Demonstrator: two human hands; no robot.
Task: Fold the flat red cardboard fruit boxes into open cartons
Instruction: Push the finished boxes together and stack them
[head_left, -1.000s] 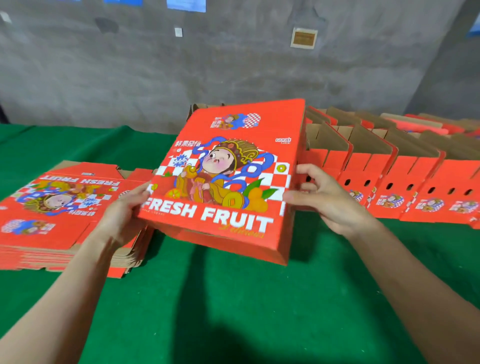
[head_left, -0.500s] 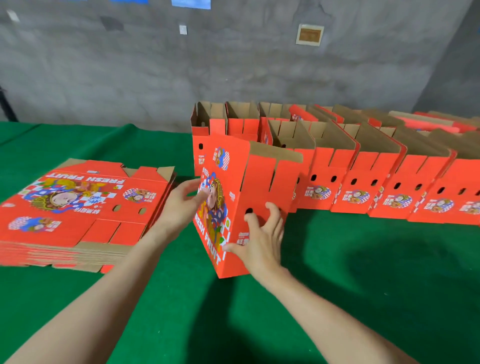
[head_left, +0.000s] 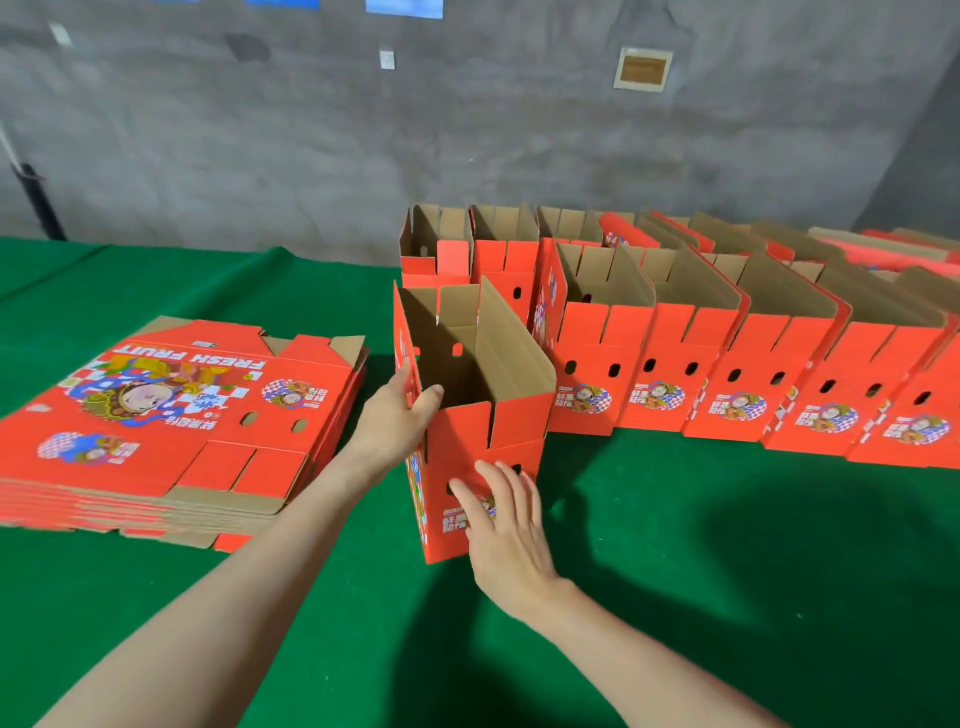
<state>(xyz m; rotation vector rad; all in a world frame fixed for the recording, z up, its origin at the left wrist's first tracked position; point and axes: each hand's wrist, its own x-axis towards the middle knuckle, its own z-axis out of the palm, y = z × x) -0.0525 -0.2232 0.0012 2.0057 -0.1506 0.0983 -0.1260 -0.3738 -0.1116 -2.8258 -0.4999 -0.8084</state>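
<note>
One carton (head_left: 514, 431): stands upright at frame centre on the green counter (head_left: 727, 597), top open, flaps raised, brown inside showing.
Left hand (head_left: 397, 421): grip closed round the carton's top edge at its near left corner, fingers curled over the rim.
Right hand (head_left: 506, 525): grip open, holding nothing; fingers straight and spread, flat against the carton's near end panel, low down by the vent holes.
Flat boxes (head_left: 156, 415): stack at left of frame, printed side up, apart from the carton.
Folded cartons (head_left: 727, 384): rows at upper right, side by side, tops open; the nearest just beside the held carton.
Wall (head_left: 467, 130): grey, behind the counter.
</note>
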